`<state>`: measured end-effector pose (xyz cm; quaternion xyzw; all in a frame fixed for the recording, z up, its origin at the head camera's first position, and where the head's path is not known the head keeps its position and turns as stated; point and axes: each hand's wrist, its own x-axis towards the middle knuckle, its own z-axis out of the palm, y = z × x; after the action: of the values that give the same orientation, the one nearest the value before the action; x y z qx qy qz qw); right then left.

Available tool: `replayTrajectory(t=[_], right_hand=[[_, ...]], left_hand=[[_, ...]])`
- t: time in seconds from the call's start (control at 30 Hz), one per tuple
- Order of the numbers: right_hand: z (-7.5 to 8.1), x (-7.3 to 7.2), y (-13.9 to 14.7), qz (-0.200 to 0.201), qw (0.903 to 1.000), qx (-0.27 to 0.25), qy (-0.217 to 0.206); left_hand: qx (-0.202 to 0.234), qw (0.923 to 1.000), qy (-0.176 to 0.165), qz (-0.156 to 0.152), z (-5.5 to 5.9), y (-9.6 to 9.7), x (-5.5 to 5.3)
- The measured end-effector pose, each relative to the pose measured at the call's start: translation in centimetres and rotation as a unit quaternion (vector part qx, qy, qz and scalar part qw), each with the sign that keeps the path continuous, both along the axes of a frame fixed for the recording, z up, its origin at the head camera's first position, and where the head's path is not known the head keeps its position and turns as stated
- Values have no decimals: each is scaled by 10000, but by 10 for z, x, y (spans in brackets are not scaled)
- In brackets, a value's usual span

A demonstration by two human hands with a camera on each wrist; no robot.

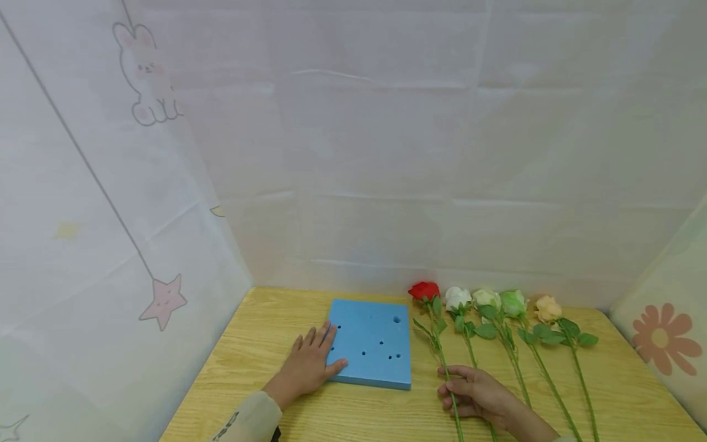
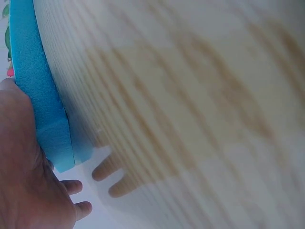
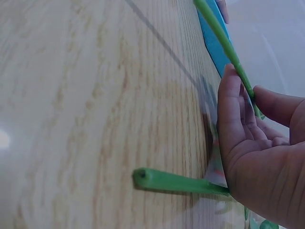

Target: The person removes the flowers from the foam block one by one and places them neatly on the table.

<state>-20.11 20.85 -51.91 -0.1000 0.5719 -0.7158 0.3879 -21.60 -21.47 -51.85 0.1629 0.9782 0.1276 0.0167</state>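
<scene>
My left hand (image 1: 309, 362) rests on the left edge of a blue foam board (image 1: 367, 334) with several small holes, its fingers spread. The left wrist view shows the board's side (image 2: 38, 81) beside that hand. Between thumb and fingers, my right hand (image 1: 480, 396) pinches the green stem of a red artificial rose (image 1: 424, 291), whose bloom points to the back, right of the board. In the right wrist view the stem (image 3: 221, 40) appears raised off the table. Under the right hand lies the stem (image 3: 176, 182) of another flower.
Right of the red rose, a white rose (image 1: 457, 298), a cream rose (image 1: 486, 298), a green rose (image 1: 513, 304) and a peach rose (image 1: 548, 309) lie side by side on the wooden table (image 1: 265, 325). Printed white cloth (image 1: 359, 153) hangs behind and at both sides.
</scene>
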Motion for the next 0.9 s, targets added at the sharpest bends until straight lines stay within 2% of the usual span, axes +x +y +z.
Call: replayTrajectory(t=[0.5,0.9], right_hand=[[-2,0,-1,-53,9997,202,96],[4,1,-2,-196,9973,683,187]], left_hand=[[-33,10000,-72,39,3,1,1],[-38,9999,-89,30,2,2,1]])
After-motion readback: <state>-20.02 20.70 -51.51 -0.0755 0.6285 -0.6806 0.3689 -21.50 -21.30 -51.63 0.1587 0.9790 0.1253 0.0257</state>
